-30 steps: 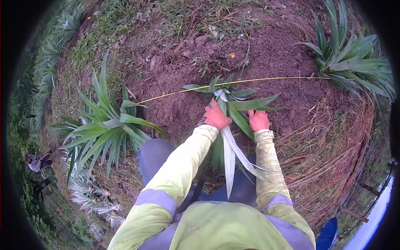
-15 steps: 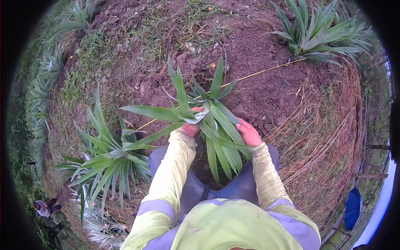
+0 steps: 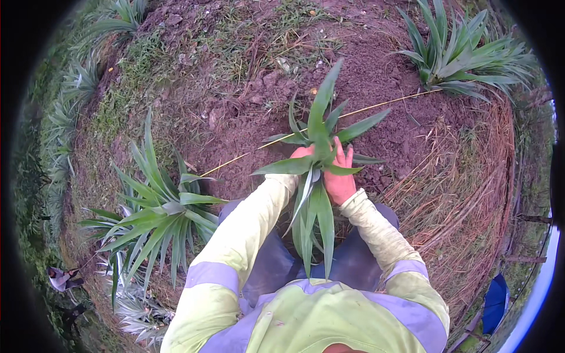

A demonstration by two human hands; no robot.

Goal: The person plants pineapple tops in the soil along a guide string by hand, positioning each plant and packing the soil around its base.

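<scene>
Between my knees a pineapple plant (image 3: 318, 206) with long green pointed leaves stands over the brown soil, its crown pulled together. My right hand (image 3: 341, 179) is closed on the right side of its crown, with fingers lying up along the leaves. On the opposite side my left hand (image 3: 302, 152) holds the plant, its fingers mostly hidden behind the leaves. A thin yellow string (image 3: 382, 105) runs along the ground across the planting spot and passes the plant. The plant's base and roots are hidden.
Another pineapple plant (image 3: 168, 212) stands close on my left, and one more (image 3: 453, 62) at the far right. Dry straw (image 3: 453, 188) covers the ground on the right. Uprooted-looking pale plants (image 3: 138, 315) lie at lower left. A person (image 3: 62, 279) is farther off; a blue umbrella-like object (image 3: 495, 303) is at right.
My right hand has moved from the outer leaves up and inward onto the crown. The spread leaves have been gathered more upright, and the plant has shifted slightly right in view.
</scene>
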